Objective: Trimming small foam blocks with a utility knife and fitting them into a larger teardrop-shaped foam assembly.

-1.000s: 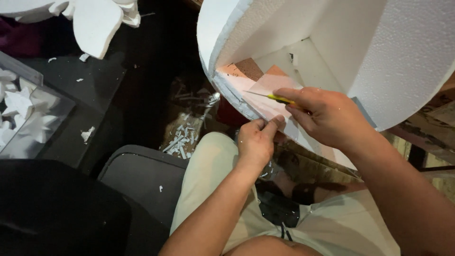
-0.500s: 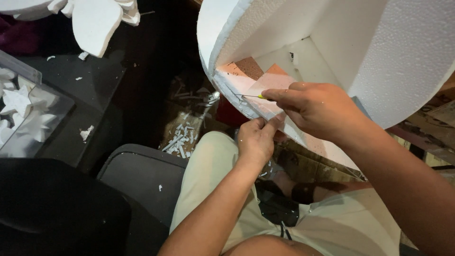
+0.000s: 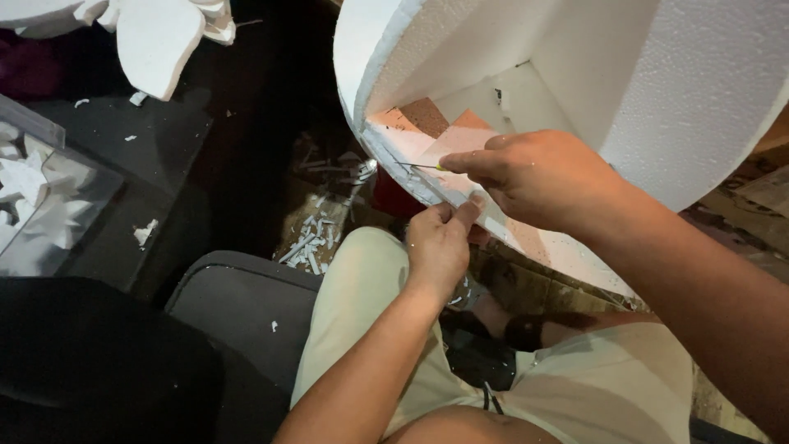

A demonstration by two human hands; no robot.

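Right hand [image 3: 542,181] with thin blade [image 3: 419,166] now further left along white foam shell [image 3: 699,99]; left hand [image 3: 440,242] pinching its edge.

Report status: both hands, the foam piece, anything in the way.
Right hand pinching thin yellow-handled blade, tip at the foam edge. Left hand gripping curved white foam piece from below. Nothing blocking the cut; foam scraps on floor.

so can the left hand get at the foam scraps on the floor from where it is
Probably yes. The left hand is pinching the lower edge of the foam piece, and the scraps lie just left of the knee with nothing between; it would have to let go first.
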